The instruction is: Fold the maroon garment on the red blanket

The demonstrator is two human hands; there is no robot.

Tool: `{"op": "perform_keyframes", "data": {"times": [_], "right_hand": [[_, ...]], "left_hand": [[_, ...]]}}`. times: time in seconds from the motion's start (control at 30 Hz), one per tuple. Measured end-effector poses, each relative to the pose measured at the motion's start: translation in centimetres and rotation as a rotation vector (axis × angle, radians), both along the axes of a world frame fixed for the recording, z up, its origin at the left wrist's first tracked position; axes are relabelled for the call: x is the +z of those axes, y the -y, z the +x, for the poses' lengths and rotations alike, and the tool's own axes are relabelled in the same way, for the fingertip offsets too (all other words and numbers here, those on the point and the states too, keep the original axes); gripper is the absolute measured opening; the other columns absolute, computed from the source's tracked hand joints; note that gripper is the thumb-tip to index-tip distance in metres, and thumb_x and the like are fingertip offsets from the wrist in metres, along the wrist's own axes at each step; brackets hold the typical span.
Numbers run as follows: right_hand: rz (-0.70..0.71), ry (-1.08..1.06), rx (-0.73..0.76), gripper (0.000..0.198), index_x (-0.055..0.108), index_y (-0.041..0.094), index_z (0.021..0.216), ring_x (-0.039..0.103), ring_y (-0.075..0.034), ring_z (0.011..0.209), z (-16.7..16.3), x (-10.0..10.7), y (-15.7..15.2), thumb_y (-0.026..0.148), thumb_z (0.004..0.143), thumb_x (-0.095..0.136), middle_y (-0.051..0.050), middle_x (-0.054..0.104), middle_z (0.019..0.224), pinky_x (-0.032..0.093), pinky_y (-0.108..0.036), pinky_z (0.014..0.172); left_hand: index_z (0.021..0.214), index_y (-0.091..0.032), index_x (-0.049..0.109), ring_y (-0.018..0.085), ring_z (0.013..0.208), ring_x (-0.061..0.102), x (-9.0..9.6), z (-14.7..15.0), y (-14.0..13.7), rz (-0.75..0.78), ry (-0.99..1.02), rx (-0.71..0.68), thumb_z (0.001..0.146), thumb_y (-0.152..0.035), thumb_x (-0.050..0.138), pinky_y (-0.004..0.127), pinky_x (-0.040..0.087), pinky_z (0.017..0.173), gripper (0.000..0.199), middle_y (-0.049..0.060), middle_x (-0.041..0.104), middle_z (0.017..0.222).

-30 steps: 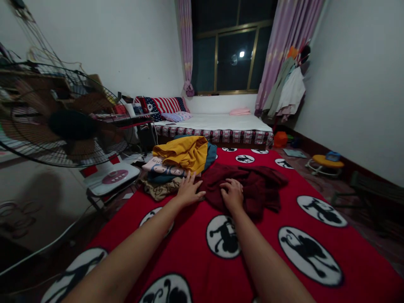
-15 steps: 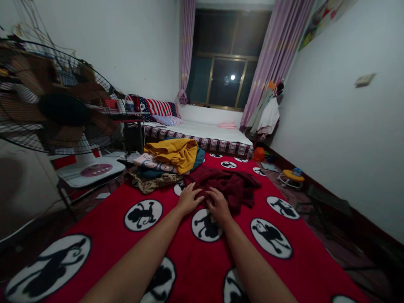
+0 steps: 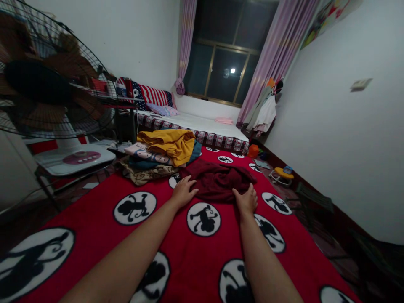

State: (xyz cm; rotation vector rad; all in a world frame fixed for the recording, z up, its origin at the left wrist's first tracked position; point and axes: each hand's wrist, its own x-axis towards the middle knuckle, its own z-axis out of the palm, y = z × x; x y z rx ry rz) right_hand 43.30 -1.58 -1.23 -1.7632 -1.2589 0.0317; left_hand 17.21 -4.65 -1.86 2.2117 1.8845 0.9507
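Note:
A dark maroon garment [image 3: 217, 181], rumpled and partly bunched, lies on the red blanket [image 3: 189, 261] with black monkey figures in white ovals. At its near left edge rests my left hand [image 3: 184, 192], fingers spread and touching the cloth. My right hand [image 3: 247, 198] lies at the near right edge, thumb and fingers apart against the fabric. What kind of garment it is cannot be made out. Just beyond my left hand sits a heap of clothes [image 3: 164, 151], with a mustard-yellow piece [image 3: 173, 143] on top and a brown patterned piece [image 3: 147, 173] at the bottom.
A large fan [image 3: 47, 80] stands at the left over a white chair [image 3: 72, 160]. Beyond the blanket is a bed [image 3: 195, 122] under a window. Clothes [image 3: 265, 113] hang by the purple curtain. A yellow stool [image 3: 283, 174] and a dark folding seat [image 3: 314, 197] stand on the right.
My right hand has moved right, from the garment's near middle to its right edge. The maroon cloth looks flatter and more spread. The view has shifted slightly.

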Motion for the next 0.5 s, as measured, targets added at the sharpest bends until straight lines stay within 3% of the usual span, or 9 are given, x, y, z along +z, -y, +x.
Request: {"op": "perform_keyframes", "data": {"times": [0.17, 0.27, 0.33, 0.43, 0.5], "right_hand": [[0.048, 0.167, 0.147, 0.084, 0.032, 0.010, 0.145, 0.051, -0.038, 0.113, -1.4, 0.3, 0.4, 0.054, 0.078, 0.059, -0.025, 0.052, 0.127, 0.038, -0.047, 0.091], [0.059, 0.267, 0.249, 0.091, 0.031, 0.017, 0.147, 0.053, -0.035, 0.109, -2.8, 0.5, 1.1, 0.056, 0.072, 0.065, -0.020, 0.054, 0.122, 0.041, -0.043, 0.089], [0.030, 0.279, 0.281, 0.093, 0.032, 0.019, 0.147, 0.057, -0.033, 0.102, -3.2, 0.6, 1.3, 0.048, 0.068, 0.070, -0.017, 0.056, 0.116, 0.043, -0.040, 0.085], [-0.032, 0.144, 0.282, 0.082, 0.042, 0.018, 0.142, 0.062, -0.029, 0.091, -3.2, 0.7, 1.0, 0.029, 0.064, 0.068, -0.014, 0.062, 0.106, 0.045, -0.037, 0.080], [-0.022, -0.096, 0.314, 0.070, 0.056, 0.018, 0.129, 0.063, -0.026, 0.084, -2.9, 0.9, 0.6, 0.024, 0.060, 0.063, -0.009, 0.067, 0.095, 0.047, -0.036, 0.077]], "left_hand": [[0.115, -0.022, 0.068, 0.025, 0.129, 0.046, -0.3, 0.0, -0.2, 0.019, 0.001, 0.008, 0.085, -0.037, 0.059, 0.039, 0.036, 0.110, 0.034, 0.009, 0.049, 0.141], [0.114, -0.022, 0.069, 0.026, 0.130, 0.045, -0.4, 0.0, -0.2, 0.022, 0.006, 0.010, 0.085, -0.037, 0.059, 0.039, 0.036, 0.110, 0.034, 0.009, 0.049, 0.141], [0.114, -0.022, 0.069, 0.027, 0.130, 0.045, -0.5, 0.0, -0.2, 0.020, 0.007, 0.006, 0.085, -0.036, 0.060, 0.039, 0.035, 0.110, 0.034, 0.009, 0.049, 0.141], [0.113, -0.022, 0.069, 0.027, 0.131, 0.044, -0.5, 0.1, -0.3, 0.019, 0.021, 0.000, 0.085, -0.035, 0.060, 0.041, 0.034, 0.111, 0.033, 0.009, 0.049, 0.140], [0.113, -0.022, 0.068, 0.027, 0.129, 0.046, -0.3, 0.1, -0.4, 0.031, 0.079, 0.004, 0.085, -0.035, 0.060, 0.041, 0.036, 0.110, 0.032, 0.009, 0.051, 0.138]]}}
